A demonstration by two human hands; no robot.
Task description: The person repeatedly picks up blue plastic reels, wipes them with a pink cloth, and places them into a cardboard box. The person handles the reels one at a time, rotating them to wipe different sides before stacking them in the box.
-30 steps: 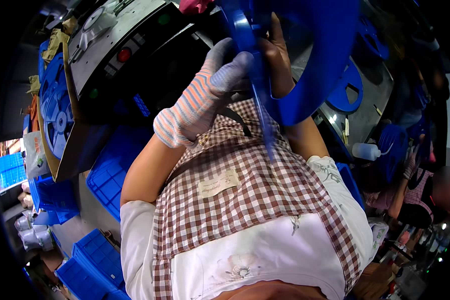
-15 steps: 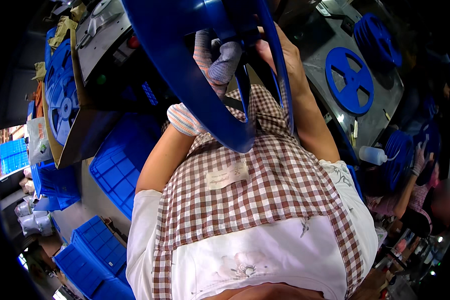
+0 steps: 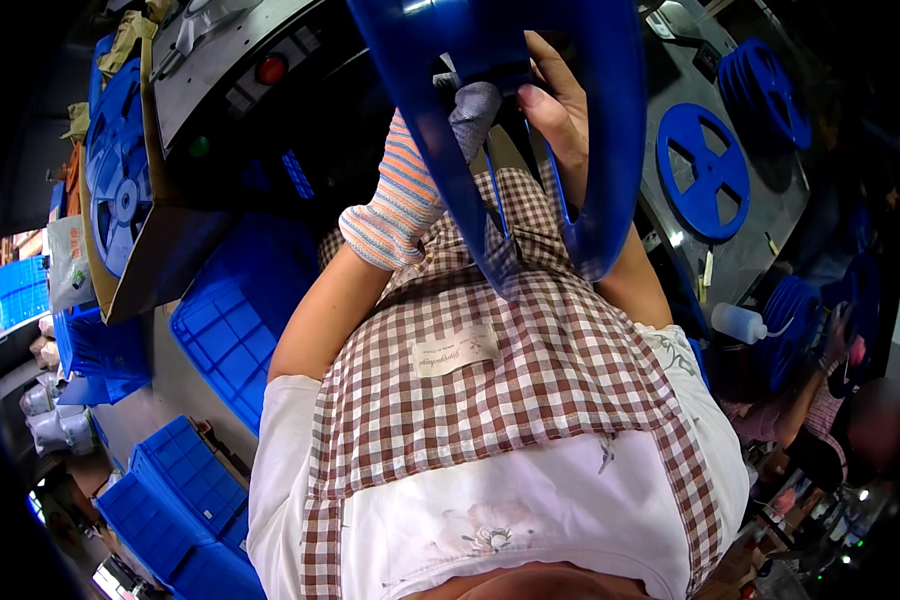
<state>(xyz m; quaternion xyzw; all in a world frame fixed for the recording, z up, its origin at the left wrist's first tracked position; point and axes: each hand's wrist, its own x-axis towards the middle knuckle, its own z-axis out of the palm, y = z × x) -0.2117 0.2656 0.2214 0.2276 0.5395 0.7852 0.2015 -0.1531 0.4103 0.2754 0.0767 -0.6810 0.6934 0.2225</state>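
Before the checked apron [image 3: 530,370], a blue reel [image 3: 612,130] is held up on edge, the striped-gloved left hand [image 3: 408,180] curled closed on it, fingers partly hidden, the bare right hand [image 3: 562,115] gripping opposite, thumb at the hub [image 3: 508,76], one finger raised apart.

The scene is viewed from the person's head through a wide fisheye lens, faced steeply downward. The apron [image 3: 560,370] is taken in at close range, the left hand [image 3: 404,165] and right hand [image 3: 562,118] near the upper edge, the bench [image 3: 761,215] farther off at right.
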